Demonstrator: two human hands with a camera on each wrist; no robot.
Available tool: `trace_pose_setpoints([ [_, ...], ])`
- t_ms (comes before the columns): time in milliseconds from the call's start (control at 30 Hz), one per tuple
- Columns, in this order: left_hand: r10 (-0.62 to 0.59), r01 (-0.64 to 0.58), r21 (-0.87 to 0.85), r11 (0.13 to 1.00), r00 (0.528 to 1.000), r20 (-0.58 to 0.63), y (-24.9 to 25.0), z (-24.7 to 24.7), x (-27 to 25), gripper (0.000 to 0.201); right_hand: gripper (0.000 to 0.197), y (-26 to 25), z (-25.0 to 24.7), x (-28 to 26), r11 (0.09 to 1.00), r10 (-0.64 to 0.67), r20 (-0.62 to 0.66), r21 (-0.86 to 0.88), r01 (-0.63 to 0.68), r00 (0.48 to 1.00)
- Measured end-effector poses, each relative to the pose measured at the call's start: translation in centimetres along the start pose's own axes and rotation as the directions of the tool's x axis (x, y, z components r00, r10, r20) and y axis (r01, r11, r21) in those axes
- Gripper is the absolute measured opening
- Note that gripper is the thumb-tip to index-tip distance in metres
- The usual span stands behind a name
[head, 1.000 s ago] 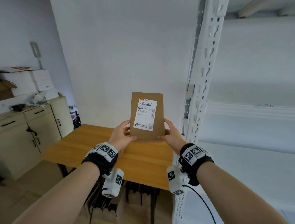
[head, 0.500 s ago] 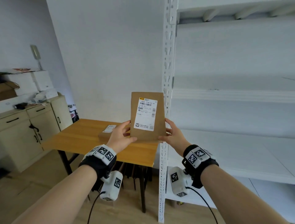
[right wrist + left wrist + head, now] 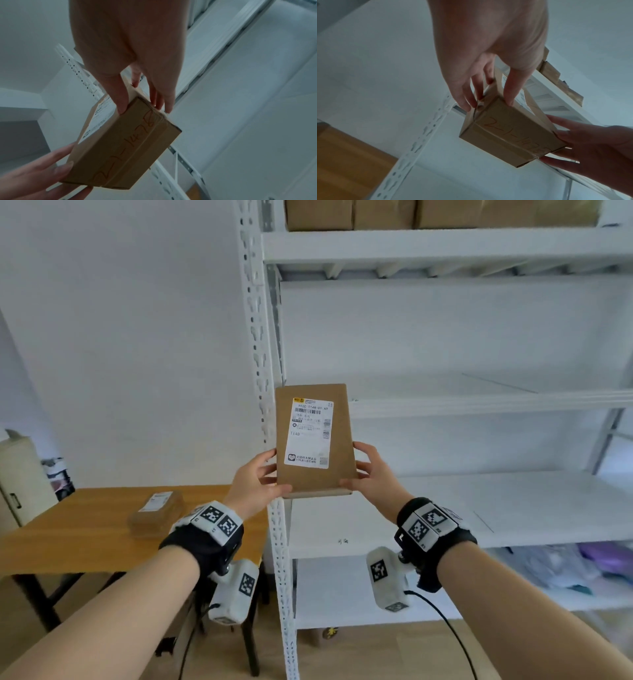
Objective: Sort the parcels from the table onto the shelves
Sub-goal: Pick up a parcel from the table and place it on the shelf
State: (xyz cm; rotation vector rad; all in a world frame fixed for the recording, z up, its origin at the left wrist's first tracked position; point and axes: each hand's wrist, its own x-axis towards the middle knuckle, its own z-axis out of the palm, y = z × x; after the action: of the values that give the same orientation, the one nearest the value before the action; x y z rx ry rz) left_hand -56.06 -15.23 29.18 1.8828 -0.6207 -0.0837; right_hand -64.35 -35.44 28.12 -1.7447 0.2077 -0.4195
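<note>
I hold a brown cardboard parcel (image 3: 337,481) upright in front of the white shelf unit, its white shipping label (image 3: 309,433) facing me. My left hand (image 3: 261,478) grips its lower left edge and my right hand (image 3: 363,470) grips its lower right edge, thumbs on the front. In the wrist views the parcel's bottom face (image 3: 508,134) (image 3: 126,152) carries orange handwriting. A second brown parcel (image 3: 156,513) with a label lies on the wooden table (image 3: 68,535) at the left.
The shelf's perforated white post (image 3: 263,371) stands just left of the held parcel. Bare white shelf boards (image 3: 479,402) (image 3: 513,508) lie to the right. Several brown boxes (image 3: 376,213) fill the top shelf. Plastic-wrapped items (image 3: 582,566) sit on the lowest shelf at right.
My view has swung right and up toward the shelves. The parcel, still held in both hands, now sits in front of the shelf post, and the top shelf's boxes have come into sight.
</note>
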Motion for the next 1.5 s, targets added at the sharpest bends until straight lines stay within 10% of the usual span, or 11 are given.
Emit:
trace_pose_setpoints([
  [467, 0.231, -0.23, -0.094, 0.969, 0.973, 0.004, 10.5, 2.1, 9.0, 0.071, 0.068, -9.5, -8.9, 6.3, 0.994, -0.106, -0.146, -0.02, 0.104, 0.984],
  [1033, 0.028, -0.016, -0.128, 0.992, 0.996, 0.088, 13.5, 2.3, 29.1, 0.051, 0.049, -12.8, -12.1, 25.2, 1.0, -0.017, -0.152, -0.014, 0.015, 0.988],
  [1266, -0.044, 0.047, -0.04, 0.998, 0.996, 0.079, 13.1, 3.4, 33.7, 0.011, 0.038, -11.7, -12.3, 30.6, 0.994, 0.09, -0.12, -0.057, -0.098, 0.989],
  [1500, -0.103, 0.099, 0.042, 0.994, 0.989, 0.103, 11.7, 4.1, 36.9, 0.034, 0.044, -10.4, -12.3, 33.7, 0.978, 0.199, -0.096, -0.051, -0.204, 0.975],
])
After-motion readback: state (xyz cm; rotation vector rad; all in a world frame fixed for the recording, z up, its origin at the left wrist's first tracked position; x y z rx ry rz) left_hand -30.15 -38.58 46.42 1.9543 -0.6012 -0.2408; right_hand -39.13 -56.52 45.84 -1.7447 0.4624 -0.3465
